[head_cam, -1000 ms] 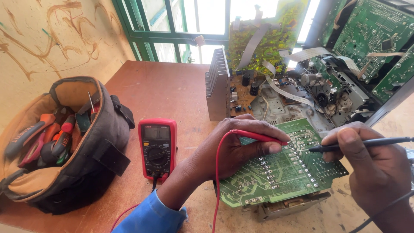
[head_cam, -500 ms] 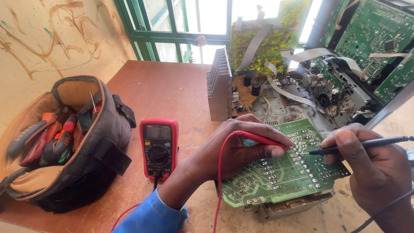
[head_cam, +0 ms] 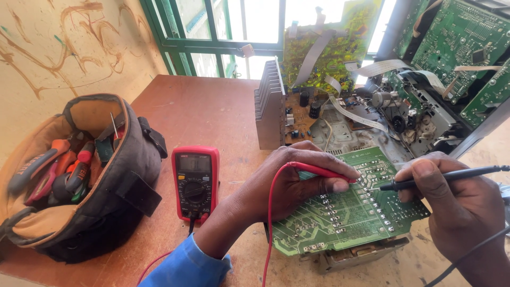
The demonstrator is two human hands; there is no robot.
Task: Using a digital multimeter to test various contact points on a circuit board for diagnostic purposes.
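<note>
Left hand [head_cam: 289, 188] pinching slim red test probe [head_cam: 324, 171], right hand [head_cam: 459, 207] clamped on black test probe [head_cam: 446, 177], both tips touching green printed circuit board [head_cam: 345, 218], red digital multimeter [head_cam: 195, 182] beside.

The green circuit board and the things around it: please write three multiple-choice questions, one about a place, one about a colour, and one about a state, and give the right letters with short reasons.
1. Where does the multimeter lie?
A. Between the tool bag and the green circuit board
B. Inside the tool bag
C. On top of the circuit board

2. What colour is the probe in the left hand?
A. Black
B. Red
C. Yellow

3. What is the state of the tool bag?
A. Zipped shut
B. Open, with tools showing
C. Turned upside down

Answers:
1. A, the meter lies flat on the table, with the bag at one side and the board at the other.
2. B, the red probe and its red lead run from the left hand; the right hand holds the black probe.
3. B, the mouth gapes and tool handles stand inside.
</note>
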